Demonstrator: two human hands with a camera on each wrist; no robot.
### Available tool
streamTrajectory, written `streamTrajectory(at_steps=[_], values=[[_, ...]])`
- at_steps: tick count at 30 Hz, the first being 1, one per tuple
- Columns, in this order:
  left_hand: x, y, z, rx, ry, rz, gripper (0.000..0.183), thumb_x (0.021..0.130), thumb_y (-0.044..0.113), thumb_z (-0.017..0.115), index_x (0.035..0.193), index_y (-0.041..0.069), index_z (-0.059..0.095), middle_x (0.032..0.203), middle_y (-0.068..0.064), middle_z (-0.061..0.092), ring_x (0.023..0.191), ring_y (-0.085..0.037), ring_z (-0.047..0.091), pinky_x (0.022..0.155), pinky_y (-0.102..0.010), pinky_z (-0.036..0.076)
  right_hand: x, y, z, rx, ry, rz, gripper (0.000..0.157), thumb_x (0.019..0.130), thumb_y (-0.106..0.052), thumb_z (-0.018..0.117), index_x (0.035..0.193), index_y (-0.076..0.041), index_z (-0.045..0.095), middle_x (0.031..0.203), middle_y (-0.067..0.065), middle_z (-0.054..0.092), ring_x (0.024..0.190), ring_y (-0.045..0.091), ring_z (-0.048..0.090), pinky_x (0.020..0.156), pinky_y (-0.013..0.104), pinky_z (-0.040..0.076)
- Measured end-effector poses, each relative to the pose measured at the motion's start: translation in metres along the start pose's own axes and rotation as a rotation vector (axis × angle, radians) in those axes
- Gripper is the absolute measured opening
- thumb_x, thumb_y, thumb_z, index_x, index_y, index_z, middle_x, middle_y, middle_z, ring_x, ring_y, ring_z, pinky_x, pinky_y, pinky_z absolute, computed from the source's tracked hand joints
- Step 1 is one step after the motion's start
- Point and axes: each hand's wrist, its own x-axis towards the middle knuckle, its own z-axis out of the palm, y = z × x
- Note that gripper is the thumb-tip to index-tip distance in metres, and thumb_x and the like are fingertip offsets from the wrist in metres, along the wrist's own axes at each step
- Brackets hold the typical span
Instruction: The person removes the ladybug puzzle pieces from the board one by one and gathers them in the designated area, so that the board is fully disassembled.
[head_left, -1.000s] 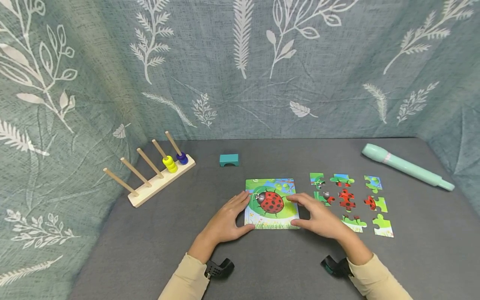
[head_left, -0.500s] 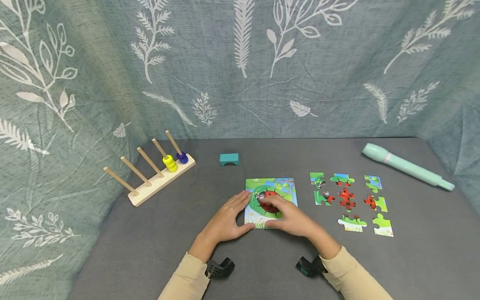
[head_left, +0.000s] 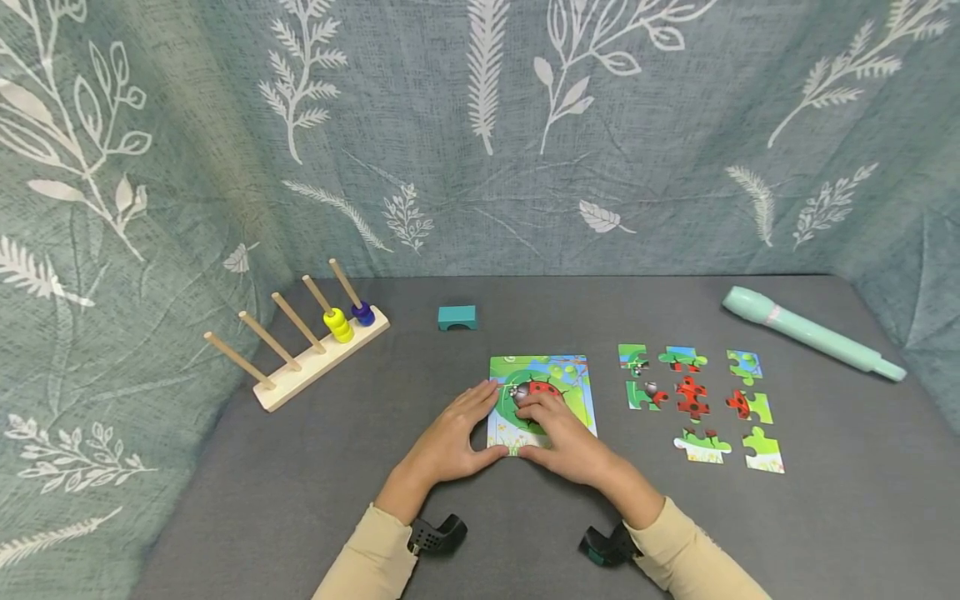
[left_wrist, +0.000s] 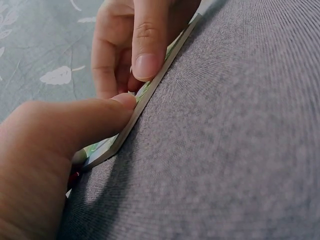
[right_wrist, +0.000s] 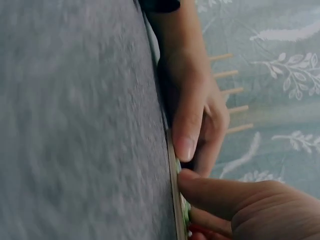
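Observation:
A square ladybug puzzle board [head_left: 576,385] lies flat on the dark cloth. In the head view, my left hand [head_left: 453,437] rests along its left side, fingers fairly straight and thumb at the near edge. My right hand [head_left: 564,442] lies over the board's middle, fingers bent onto the ladybug picture and thumb at the near edge, close to the left thumb. Both thumbs touch or nearly touch the board's edge [left_wrist: 145,102] in the left wrist view. What lies under the right fingers is hidden. To the right are several loose puzzle pieces, including a red spotted one [head_left: 692,398].
A wooden peg stand [head_left: 322,364] with yellow rings [head_left: 339,326] and blue rings [head_left: 363,314] stands at the back left. Behind the board sits a teal arch block [head_left: 457,317]. A mint-green tube [head_left: 813,333] lies at the far right, before a patterned curtain [head_left: 525,200].
My right hand has moved left from the board's right edge to its middle, close to the left thumb. The left hand has stayed in place, and the loose pieces have not moved.

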Motion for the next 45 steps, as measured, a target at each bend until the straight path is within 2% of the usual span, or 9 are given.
streamTrajectory(at_steps=[5, 12, 21, 27, 32, 38, 45], values=[[0.0, -0.001, 0.0, 0.002, 0.002, -0.003, 0.079, 0.082, 0.042, 0.069, 0.142, -0.002, 0.041, 0.15, -0.012, 0.039, 0.14, -0.026, 0.035, 0.115, -0.045, 0.031, 0.001, -0.005, 0.003, 0.007, 0.019, 0.042, 0.04, 0.075, -0.013, 0.079, 0.108, 0.002, 0.062, 0.123, 0.014, 0.053, 0.12, 0.029, 0.047, 0.102, 0.044, 0.042], [-0.001, -0.001, 0.001, 0.002, -0.003, -0.013, 0.079, 0.082, 0.042, 0.069, 0.142, -0.001, 0.041, 0.15, -0.011, 0.038, 0.14, -0.025, 0.033, 0.116, -0.044, 0.03, 0.0, -0.01, 0.003, 0.037, 0.029, 0.094, 0.044, 0.075, -0.012, 0.079, 0.112, -0.002, 0.058, 0.121, 0.012, 0.054, 0.113, 0.025, 0.05, 0.097, 0.041, 0.045], [-0.002, -0.002, 0.002, 0.006, 0.002, -0.002, 0.079, 0.082, 0.042, 0.069, 0.142, -0.001, 0.042, 0.15, -0.012, 0.039, 0.14, -0.025, 0.034, 0.116, -0.043, 0.03, 0.0, -0.008, 0.006, 0.058, 0.078, 0.063, 0.042, 0.075, -0.006, 0.077, 0.112, -0.005, 0.059, 0.11, 0.007, 0.057, 0.099, 0.019, 0.055, 0.087, 0.036, 0.049], [-0.002, -0.001, 0.001, 0.005, 0.009, 0.005, 0.079, 0.082, 0.041, 0.07, 0.141, -0.002, 0.042, 0.149, -0.012, 0.039, 0.14, -0.025, 0.034, 0.116, -0.043, 0.03, 0.001, -0.008, 0.005, 0.028, 0.081, 0.042, 0.04, 0.076, -0.007, 0.077, 0.112, -0.005, 0.059, 0.111, 0.007, 0.058, 0.102, 0.02, 0.055, 0.09, 0.037, 0.049], [-0.002, 0.0, 0.0, 0.005, 0.008, -0.006, 0.079, 0.082, 0.041, 0.07, 0.142, -0.001, 0.042, 0.149, -0.012, 0.039, 0.139, -0.026, 0.035, 0.115, -0.044, 0.031, 0.002, -0.006, 0.0, 0.008, 0.073, 0.042, 0.04, 0.077, -0.009, 0.077, 0.113, -0.005, 0.06, 0.112, 0.007, 0.06, 0.105, 0.021, 0.054, 0.091, 0.038, 0.048], [-0.001, 0.001, -0.001, -0.004, 0.0, -0.01, 0.08, 0.082, 0.041, 0.07, 0.142, -0.001, 0.041, 0.15, -0.013, 0.038, 0.139, -0.028, 0.035, 0.114, -0.046, 0.032, 0.002, -0.003, -0.008, 0.023, 0.079, 0.082, 0.041, 0.077, -0.01, 0.077, 0.114, -0.006, 0.061, 0.113, 0.006, 0.06, 0.103, 0.023, 0.056, 0.088, 0.039, 0.049], [0.001, 0.001, -0.001, 0.0, 0.0, 0.002, 0.08, 0.081, 0.041, 0.07, 0.142, -0.001, 0.041, 0.15, -0.013, 0.038, 0.139, -0.029, 0.035, 0.114, -0.046, 0.032, -0.001, 0.003, -0.021, 0.011, 0.085, 0.099, 0.042, 0.077, -0.013, 0.078, 0.116, -0.007, 0.062, 0.111, 0.005, 0.061, 0.096, 0.019, 0.058, 0.081, 0.035, 0.052]])
